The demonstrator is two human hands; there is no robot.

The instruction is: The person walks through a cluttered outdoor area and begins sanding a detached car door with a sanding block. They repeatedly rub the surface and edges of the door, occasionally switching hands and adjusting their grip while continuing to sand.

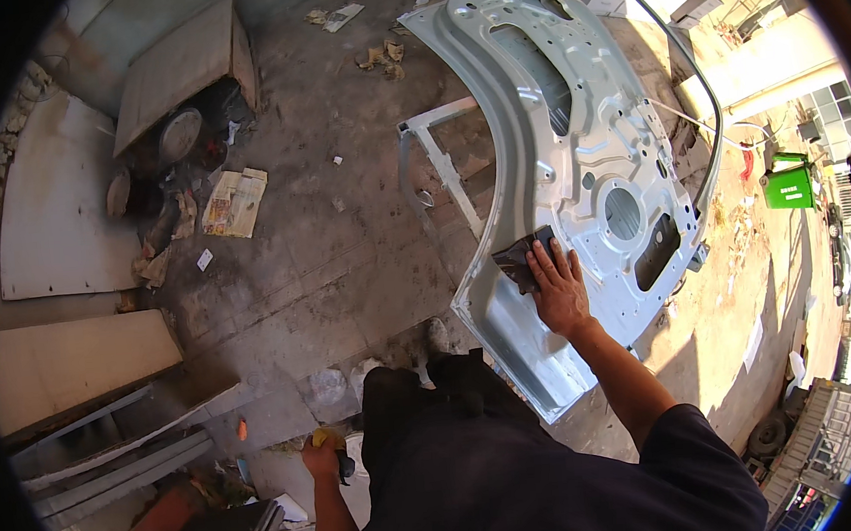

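Note:
A silver-grey car door panel [577, 171] stands propped on a metal stand [443, 161], its cut-out side facing up. On its near left edge, my right hand [560, 291] presses a dark sheet of sandpaper [517, 262] against the metal, fingers long and close together over it. Lower left, beside my leg, my left hand [321, 458] is closed around a small yellow and black thing [331, 440], partly hidden by the fingers; its kind cannot be made out.
Dusty concrete floor [299, 284] carries a folded newspaper [236, 202] and scraps. An upturned brown cabinet [180, 75] and pale boards [61, 202] stand at the left. Long grey panels [129, 474] lie lower left. A green bin [790, 186] stands far right.

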